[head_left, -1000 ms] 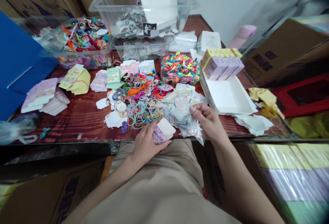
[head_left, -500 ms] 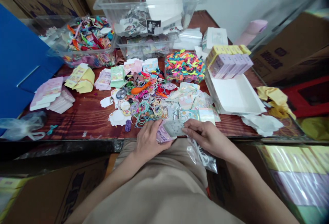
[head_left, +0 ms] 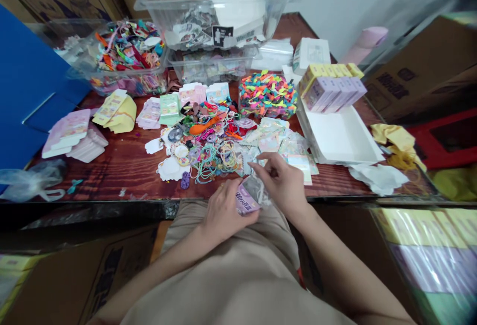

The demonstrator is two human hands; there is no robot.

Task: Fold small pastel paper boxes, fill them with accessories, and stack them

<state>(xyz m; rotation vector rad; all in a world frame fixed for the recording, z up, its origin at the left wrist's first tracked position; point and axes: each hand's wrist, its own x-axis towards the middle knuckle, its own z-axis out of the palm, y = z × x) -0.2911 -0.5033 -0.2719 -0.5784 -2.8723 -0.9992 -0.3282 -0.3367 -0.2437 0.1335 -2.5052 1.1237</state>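
Observation:
My left hand [head_left: 225,211] is wrapped around a small purple box [head_left: 246,203], tilted in front of the table's near edge. At the open upper side of this box lies a crinkled clear plastic bag [head_left: 258,186] with something whitish inside. My right hand [head_left: 283,183] is just right of the box, fingers curled, thumb and forefinger close together on the bag's upper part. How far the bag reaches into the box is hidden. Just beyond both hands spreads a pile of hair ties and small trinkets [head_left: 208,158], with flat clear packets [head_left: 274,133] beside it.
A white tray [head_left: 343,138] holding yellow and purple boxes [head_left: 331,89] stands at right. Behind the pile are a tub of bright colourful pieces [head_left: 267,94] and clear bins [head_left: 122,74]. Flat folded cartons [head_left: 74,133] lie at left. Crumpled white paper [head_left: 378,178] is near the right edge.
My right hand has moved left and up, closer to the box, with the clear bag now against the box's opening. The silvery packet over the box has dropped from clear view. My left hand shifted slightly right.

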